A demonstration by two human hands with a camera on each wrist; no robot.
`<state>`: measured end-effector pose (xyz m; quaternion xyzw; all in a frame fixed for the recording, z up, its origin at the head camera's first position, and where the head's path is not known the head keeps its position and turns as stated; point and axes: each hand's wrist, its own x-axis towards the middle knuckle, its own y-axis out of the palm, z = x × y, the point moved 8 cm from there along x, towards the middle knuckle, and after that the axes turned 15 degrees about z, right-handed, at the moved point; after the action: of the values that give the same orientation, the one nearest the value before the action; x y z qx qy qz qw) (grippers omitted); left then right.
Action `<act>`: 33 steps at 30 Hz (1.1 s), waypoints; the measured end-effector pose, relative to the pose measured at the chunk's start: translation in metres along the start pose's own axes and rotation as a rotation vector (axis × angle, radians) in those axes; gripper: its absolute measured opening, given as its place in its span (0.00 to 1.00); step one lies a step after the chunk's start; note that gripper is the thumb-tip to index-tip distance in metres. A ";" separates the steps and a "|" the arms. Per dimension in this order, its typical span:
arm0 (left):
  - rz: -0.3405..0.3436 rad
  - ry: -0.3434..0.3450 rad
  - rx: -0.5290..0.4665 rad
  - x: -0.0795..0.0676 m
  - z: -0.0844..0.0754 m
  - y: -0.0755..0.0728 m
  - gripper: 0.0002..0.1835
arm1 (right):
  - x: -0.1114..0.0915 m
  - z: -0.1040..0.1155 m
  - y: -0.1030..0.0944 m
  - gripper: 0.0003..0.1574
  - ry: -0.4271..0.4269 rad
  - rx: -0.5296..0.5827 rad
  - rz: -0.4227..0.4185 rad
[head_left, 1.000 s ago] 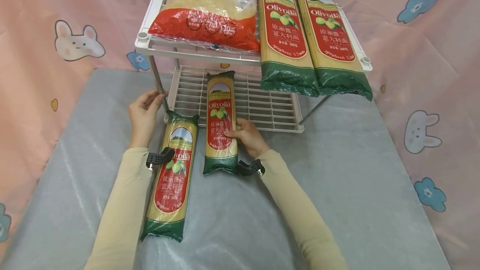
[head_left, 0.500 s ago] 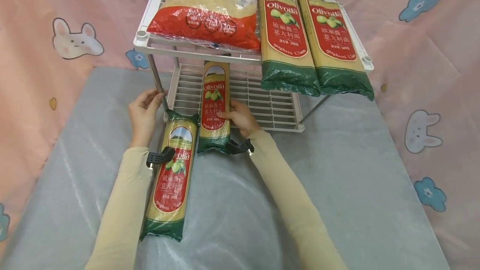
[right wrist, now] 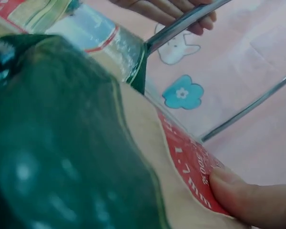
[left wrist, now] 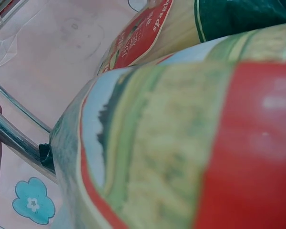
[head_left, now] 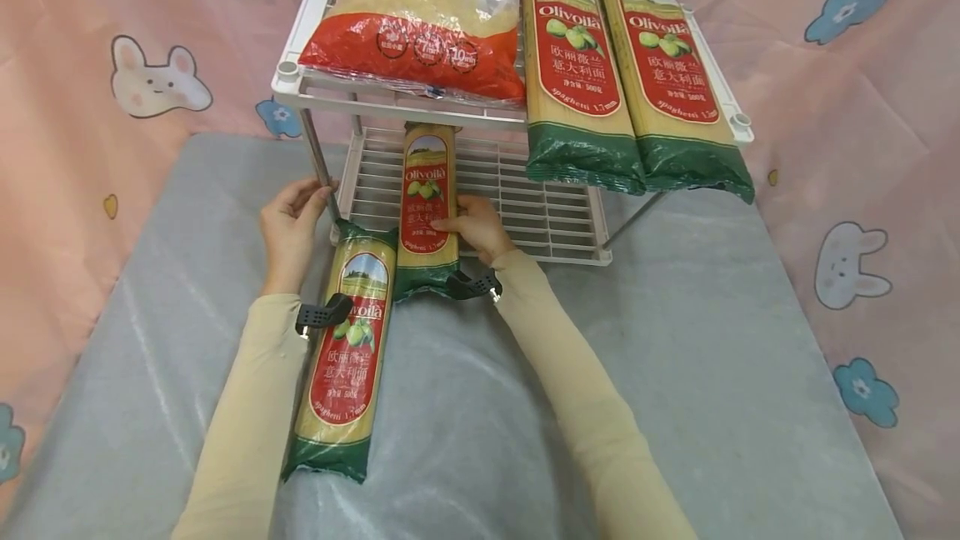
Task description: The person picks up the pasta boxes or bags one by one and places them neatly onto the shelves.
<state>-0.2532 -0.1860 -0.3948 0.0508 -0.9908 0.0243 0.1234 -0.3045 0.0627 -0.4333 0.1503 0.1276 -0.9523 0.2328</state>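
My right hand [head_left: 483, 227] grips a packet of spaghetti [head_left: 426, 211] by its right side, with the thumb on the red label. The packet's far end lies under the upper shelf, over the lower shelf [head_left: 525, 227], and its green near end juts out in front. My left hand [head_left: 291, 219] holds the rack's front left metal post [head_left: 315, 152]; in the right wrist view its fingers [right wrist: 202, 24] curl at that post. A second spaghetti packet [head_left: 347, 365] lies on the table beside my left forearm, its top end at the foot of the post.
On the upper shelf [head_left: 390, 111] sit a red and clear bag of pasta [head_left: 420, 19] and two more spaghetti packets [head_left: 577, 73] [head_left: 667, 73], whose green ends overhang the front edge. A grey cloth [head_left: 712, 357] covers the table; a pink patterned curtain [head_left: 840, 148] hangs behind.
My right hand has slid the spaghetti packet away from me and slightly left, deeper under the upper shelf. My left hand has stayed at the post.
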 end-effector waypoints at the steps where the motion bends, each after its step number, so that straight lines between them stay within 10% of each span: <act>1: 0.000 0.002 -0.002 0.000 0.000 0.000 0.14 | 0.000 0.000 -0.001 0.23 -0.001 -0.002 -0.006; 21: -0.006 -0.020 0.031 -0.007 -0.022 0.004 0.12 | -0.018 -0.004 -0.008 0.30 -0.097 -0.121 -0.163; 33: -0.009 -0.001 -0.025 0.000 0.000 0.000 0.11 | -0.035 -0.013 -0.022 0.26 -0.175 -0.099 -0.197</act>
<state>-0.2528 -0.1857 -0.3951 0.0540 -0.9908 0.0110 0.1234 -0.2829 0.0994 -0.4292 0.0415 0.1680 -0.9726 0.1554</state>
